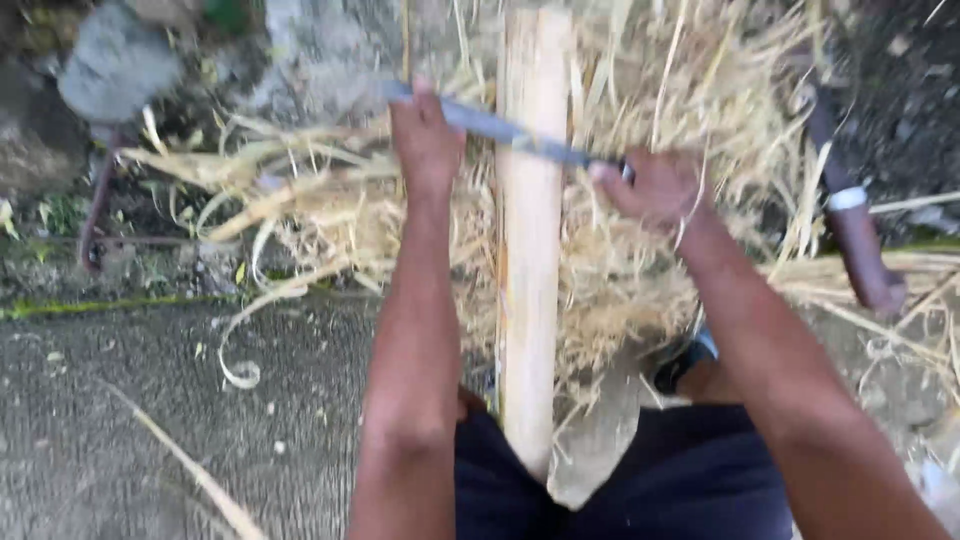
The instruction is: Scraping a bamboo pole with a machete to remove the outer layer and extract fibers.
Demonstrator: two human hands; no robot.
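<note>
Far left, 10 o'clock: grey stone (115,62) on the ground, with a thin rusty metal rod (95,215) curving down below it. Concrete floor (150,430) fills the 7–8 o'clock area; a curled pale shaving (240,372) lies on it.

Left hand (428,135), at 11 o'clock from frame centre: fingers closed over the far end of a long metal blade (510,133), thumb side up.

Centre: pale wooden pole (530,240), bark stripped, running from 12 o'clock down to 6 o'clock, its lower end between the person's dark shorts (690,480). Blade lies across the pole, touching it, tilted down toward the right.

Right hand (655,188), at 1 o'clock: fist clamped round the blade's other end; exact finger placement blurred.

Behind both hands: heap of straw-coloured shavings (680,90). At 3 o'clock: a dark handled tool (850,215) lying on the shavings, apart from the hands.
</note>
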